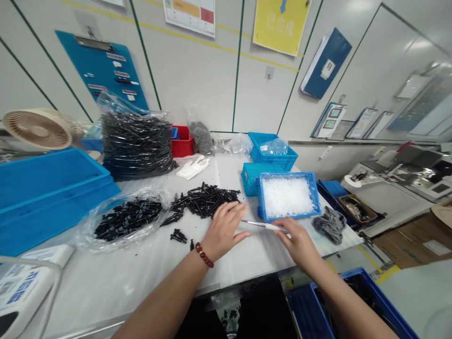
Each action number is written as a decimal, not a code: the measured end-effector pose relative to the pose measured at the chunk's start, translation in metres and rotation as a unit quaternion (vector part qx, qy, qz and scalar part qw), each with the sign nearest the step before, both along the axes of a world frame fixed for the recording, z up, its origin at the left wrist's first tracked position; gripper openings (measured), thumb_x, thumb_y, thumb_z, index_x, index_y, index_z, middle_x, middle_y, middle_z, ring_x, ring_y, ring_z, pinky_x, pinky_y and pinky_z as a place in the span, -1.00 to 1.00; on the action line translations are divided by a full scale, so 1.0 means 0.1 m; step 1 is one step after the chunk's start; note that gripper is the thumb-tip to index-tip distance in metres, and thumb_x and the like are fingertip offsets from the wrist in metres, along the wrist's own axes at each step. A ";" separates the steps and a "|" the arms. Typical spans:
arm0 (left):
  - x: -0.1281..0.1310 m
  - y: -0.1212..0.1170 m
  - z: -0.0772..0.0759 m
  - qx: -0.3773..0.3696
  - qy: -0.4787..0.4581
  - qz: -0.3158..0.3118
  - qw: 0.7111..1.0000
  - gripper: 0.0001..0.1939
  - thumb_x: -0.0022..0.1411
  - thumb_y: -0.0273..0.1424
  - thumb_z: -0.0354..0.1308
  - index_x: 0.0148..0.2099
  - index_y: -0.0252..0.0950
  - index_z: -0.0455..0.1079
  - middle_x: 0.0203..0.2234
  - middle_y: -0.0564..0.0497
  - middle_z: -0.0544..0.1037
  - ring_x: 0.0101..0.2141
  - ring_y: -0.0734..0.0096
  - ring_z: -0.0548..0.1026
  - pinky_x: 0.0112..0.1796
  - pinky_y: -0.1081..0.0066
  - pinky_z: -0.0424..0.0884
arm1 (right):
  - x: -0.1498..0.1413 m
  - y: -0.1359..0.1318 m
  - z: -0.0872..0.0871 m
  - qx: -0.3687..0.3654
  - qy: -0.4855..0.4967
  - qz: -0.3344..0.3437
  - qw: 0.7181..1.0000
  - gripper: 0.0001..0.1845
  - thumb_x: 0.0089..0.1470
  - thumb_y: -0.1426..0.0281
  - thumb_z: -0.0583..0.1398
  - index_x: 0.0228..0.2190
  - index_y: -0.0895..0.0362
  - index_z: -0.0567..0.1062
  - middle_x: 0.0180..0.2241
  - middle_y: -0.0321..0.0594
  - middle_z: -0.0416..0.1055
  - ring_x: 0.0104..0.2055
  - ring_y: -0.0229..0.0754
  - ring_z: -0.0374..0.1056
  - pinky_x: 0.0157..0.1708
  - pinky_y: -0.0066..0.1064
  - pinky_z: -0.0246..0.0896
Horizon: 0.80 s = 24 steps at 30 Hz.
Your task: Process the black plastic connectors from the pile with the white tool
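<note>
My left hand [225,227] reaches over the table with its fingers stretched out and thumb apart, holding nothing. It is at the near edge of a pile of black plastic parts [208,198]. My right hand [295,240] is closed around a slim tool with a white handle [271,227] and a thin metal shaft. The tool's tip points left, close to my left hand. Just beyond my right hand, a blue bin [262,197] holds many small translucent white pieces [289,195]. Several black parts [178,236] lie apart from the pile, left of my left wrist.
An open clear bag of black parts [129,217] lies on the left, with a tall full bag [136,143] behind it. A white glove [192,167] lies at the back. On the right is a grey cloth [330,224]. A blue crate [363,301] stands below the table edge.
</note>
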<state>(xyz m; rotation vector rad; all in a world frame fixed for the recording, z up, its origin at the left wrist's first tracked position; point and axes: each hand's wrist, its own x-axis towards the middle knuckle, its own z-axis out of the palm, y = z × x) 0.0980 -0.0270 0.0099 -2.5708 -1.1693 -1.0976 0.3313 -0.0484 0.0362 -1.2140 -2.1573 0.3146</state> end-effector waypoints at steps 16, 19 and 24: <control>-0.04 0.07 -0.09 -0.007 -0.057 0.026 0.998 -0.61 0.29 -0.34 -0.03 0.14 -0.31 0.14 -0.04 -0.11 0.35 -0.03 0.18 0.23 -0.01 0.13 0.24 | 0.91 -0.67 0.24 -0.099 -0.174 -0.143 0.969 -0.75 0.07 0.28 0.01 -0.35 0.07 0.45 -0.33 -0.15 0.41 -0.26 -0.03 0.35 -0.30 -0.27 0.26; -0.04 0.08 -0.10 -0.012 -0.060 0.029 0.998 -0.61 0.29 -0.33 -0.04 0.14 -0.30 0.13 -0.03 -0.11 0.34 -0.02 0.18 0.22 0.00 0.13 0.24 | 0.89 -0.67 0.25 -0.101 -0.205 -0.143 0.963 -0.74 0.08 0.31 -0.01 -0.34 0.09 0.45 -0.32 -0.12 0.41 -0.25 -0.03 0.35 -0.28 -0.26 0.24; -0.05 0.09 -0.10 -0.006 -0.059 0.027 0.998 -0.62 0.28 -0.35 -0.03 0.12 -0.34 0.15 -0.04 -0.11 0.35 -0.03 0.17 0.22 0.00 0.14 0.23 | 0.88 -0.66 0.23 -0.121 -0.234 -0.136 0.955 -0.75 0.06 0.35 0.00 -0.33 0.12 0.45 -0.33 -0.11 0.41 -0.26 -0.02 0.34 -0.28 -0.24 0.24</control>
